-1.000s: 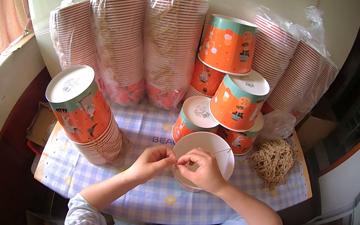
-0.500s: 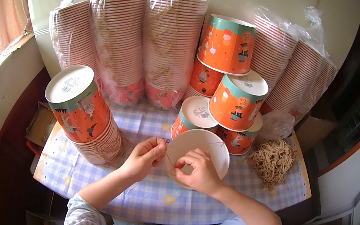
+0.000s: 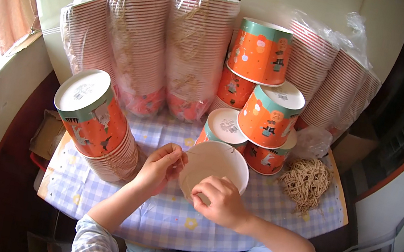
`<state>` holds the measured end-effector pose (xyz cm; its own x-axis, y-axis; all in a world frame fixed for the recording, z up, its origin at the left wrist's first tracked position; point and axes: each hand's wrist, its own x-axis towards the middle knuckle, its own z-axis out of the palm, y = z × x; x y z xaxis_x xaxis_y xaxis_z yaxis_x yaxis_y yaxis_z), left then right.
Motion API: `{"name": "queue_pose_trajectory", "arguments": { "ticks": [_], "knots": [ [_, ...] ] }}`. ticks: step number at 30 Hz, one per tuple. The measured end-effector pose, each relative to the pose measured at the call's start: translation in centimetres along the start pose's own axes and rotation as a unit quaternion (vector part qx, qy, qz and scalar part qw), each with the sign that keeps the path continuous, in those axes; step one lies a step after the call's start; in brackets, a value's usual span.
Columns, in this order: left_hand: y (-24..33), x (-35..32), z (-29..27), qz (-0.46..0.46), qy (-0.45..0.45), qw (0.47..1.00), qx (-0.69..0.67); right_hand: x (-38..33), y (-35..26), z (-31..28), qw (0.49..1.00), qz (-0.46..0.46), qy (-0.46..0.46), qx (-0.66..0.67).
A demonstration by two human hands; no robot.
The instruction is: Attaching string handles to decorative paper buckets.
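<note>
An open paper bucket stands before me on the cloth, its white inside facing up. A thin tan string runs through its far rim and across its mouth to my left hand. That hand is closed in a pinch on the string, by the bucket's left rim. My right hand is over the bucket's near right side, fingers curled with thumb and forefinger together. Whatever is in that pinch is too small to make out. To the right lies a tangled heap of tan string.
Upside-down orange and green buckets are piled behind the open one. A leaning stack of buckets stands at left. Tall plastic-wrapped stacks line the back wall. The checked tablecloth covers the table; a crumpled clear bag is at right.
My right hand has moved slightly down and right, uncovering more of the bucket's inside. The bucket has shifted a little left. My left hand keeps its pinch, slightly turned.
</note>
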<state>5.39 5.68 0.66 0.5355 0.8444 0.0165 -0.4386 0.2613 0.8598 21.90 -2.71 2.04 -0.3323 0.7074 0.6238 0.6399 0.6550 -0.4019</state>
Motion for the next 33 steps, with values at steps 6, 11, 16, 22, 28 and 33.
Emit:
{"name": "queue_pose_trajectory", "arguments": {
  "ticks": [6,11,16,22,28,33],
  "knots": [
    [1.7,-1.0,-0.4,-0.065,-0.129,0.987,0.076,-1.0,-1.0,1.0,0.994,-0.071,-0.036,-0.073],
    [1.8,-2.7,-0.9,0.002,-0.190,0.966,0.177,-2.4,-1.6,1.4,0.971,-0.156,-0.071,-0.166],
    [1.3,-4.8,-2.1,0.070,-0.219,0.853,0.468,-4.2,-2.4,2.3,0.972,-0.118,-0.160,-0.126],
    [-2.6,-7.2,-2.0,0.165,-0.056,0.822,0.542,-6.3,-2.4,3.9,0.933,0.164,-0.284,0.151],
    [-6.0,-9.1,-2.0,-0.002,0.000,0.989,0.147,-6.7,-0.2,6.3,0.802,0.366,-0.198,0.429],
    [-7.9,-9.8,-1.3,-0.019,0.066,0.992,-0.104,-6.5,-0.6,5.6,0.684,0.470,-0.157,0.535]
  ]
}}
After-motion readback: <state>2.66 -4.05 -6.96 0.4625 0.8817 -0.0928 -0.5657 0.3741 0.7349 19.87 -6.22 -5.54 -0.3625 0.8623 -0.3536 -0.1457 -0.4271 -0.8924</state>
